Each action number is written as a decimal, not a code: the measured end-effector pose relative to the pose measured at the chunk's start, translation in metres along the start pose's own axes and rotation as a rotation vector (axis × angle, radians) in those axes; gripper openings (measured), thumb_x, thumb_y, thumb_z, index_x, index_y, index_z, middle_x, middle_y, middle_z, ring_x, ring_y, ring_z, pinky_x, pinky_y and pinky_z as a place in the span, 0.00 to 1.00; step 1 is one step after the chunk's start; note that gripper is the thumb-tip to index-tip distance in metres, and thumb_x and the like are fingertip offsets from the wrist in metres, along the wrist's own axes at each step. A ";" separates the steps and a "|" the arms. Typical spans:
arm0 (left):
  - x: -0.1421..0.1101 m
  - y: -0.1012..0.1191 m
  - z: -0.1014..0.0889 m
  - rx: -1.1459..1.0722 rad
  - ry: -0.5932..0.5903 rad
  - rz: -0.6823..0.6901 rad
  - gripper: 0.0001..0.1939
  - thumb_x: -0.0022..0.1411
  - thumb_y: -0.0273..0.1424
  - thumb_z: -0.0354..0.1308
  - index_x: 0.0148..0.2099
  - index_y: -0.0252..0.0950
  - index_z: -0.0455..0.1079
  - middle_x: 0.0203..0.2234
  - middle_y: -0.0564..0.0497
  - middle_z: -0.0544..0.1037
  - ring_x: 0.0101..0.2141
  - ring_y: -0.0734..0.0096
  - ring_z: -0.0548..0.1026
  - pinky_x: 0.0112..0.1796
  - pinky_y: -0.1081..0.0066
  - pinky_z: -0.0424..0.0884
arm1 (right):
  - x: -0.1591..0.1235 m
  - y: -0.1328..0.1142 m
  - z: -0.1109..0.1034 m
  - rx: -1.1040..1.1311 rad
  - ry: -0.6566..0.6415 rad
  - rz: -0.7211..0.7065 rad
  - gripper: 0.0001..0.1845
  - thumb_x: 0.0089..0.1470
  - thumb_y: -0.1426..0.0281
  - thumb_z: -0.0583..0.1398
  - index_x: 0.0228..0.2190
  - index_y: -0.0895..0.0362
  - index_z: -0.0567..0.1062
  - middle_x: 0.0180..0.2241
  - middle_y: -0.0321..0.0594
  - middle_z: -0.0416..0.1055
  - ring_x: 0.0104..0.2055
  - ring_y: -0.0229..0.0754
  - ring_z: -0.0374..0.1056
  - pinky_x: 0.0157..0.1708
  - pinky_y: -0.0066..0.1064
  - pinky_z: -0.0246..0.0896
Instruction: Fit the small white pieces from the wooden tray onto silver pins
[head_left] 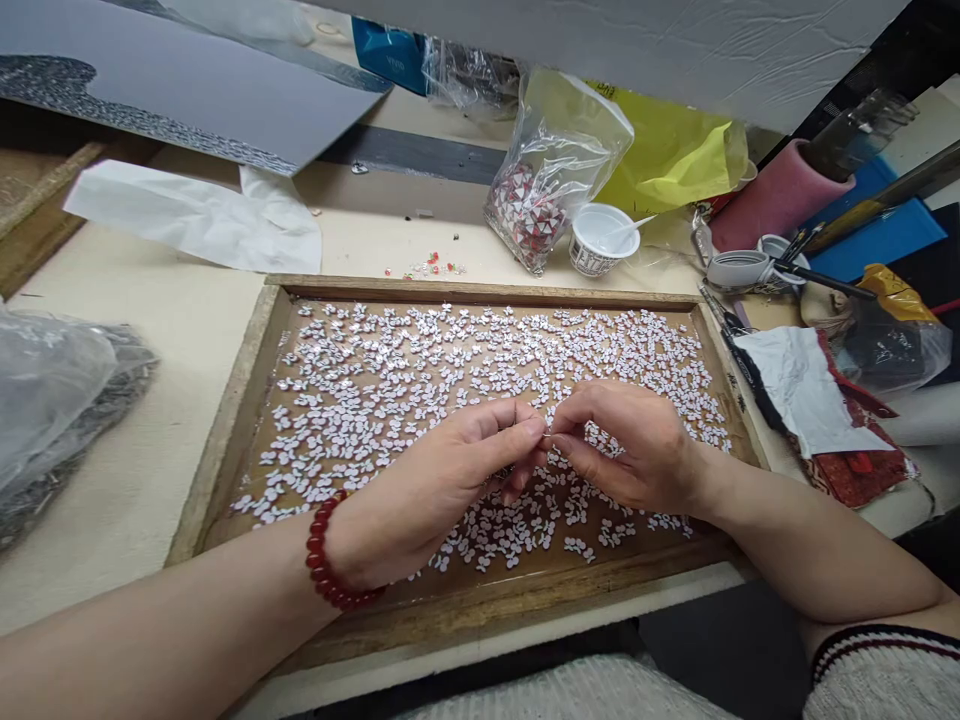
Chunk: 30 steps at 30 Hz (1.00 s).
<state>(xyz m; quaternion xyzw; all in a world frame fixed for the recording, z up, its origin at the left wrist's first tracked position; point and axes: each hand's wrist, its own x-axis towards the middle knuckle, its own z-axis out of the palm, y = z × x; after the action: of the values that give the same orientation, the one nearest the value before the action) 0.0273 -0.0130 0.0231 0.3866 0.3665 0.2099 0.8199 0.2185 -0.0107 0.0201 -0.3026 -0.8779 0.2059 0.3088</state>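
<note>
Both hands meet fingertip to fingertip above a shallow wooden-framed tray [480, 618]. Many small white cherry-shaped pieces [352, 415] lie spread across its brown bottom. My left hand [457, 465], below a red bead bracelet [324, 560], is closed with thumb against fingers in a pinch. My right hand [634, 445] also pinches, thumb against forefinger, right beside the left fingertips. Something tiny and thin shows between the two pinches, too small to name. My hands cover the pieces in the middle of the tray.
Behind the tray stand a clear bag of red and white pieces [525, 215] and a white cup [604, 240]. Tiny red bits [435, 262] lie near white paper [202, 215]. A plastic bag [60, 400] is at left; a pink roll [784, 195] and cloth [862, 480] at right.
</note>
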 end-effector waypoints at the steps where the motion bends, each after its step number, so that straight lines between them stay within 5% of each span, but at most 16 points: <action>1: 0.000 0.000 0.000 0.001 -0.003 0.002 0.14 0.63 0.40 0.54 0.30 0.35 0.63 0.24 0.56 0.64 0.26 0.76 0.60 0.30 0.71 0.57 | 0.000 0.000 0.000 0.001 0.000 -0.001 0.02 0.55 0.75 0.57 0.32 0.62 0.69 0.24 0.37 0.69 0.27 0.32 0.63 0.30 0.26 0.60; 30: -0.001 -0.001 0.000 0.015 -0.008 -0.010 0.15 0.63 0.41 0.53 0.29 0.36 0.61 0.25 0.56 0.64 0.26 0.75 0.59 0.30 0.71 0.57 | 0.000 0.000 0.000 -0.017 -0.018 -0.013 0.01 0.56 0.74 0.56 0.33 0.60 0.68 0.25 0.36 0.68 0.28 0.32 0.63 0.29 0.26 0.61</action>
<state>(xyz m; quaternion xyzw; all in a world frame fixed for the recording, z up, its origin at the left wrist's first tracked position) 0.0269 -0.0144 0.0222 0.3917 0.3667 0.2014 0.8195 0.2182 -0.0106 0.0202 -0.2977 -0.8843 0.1989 0.2998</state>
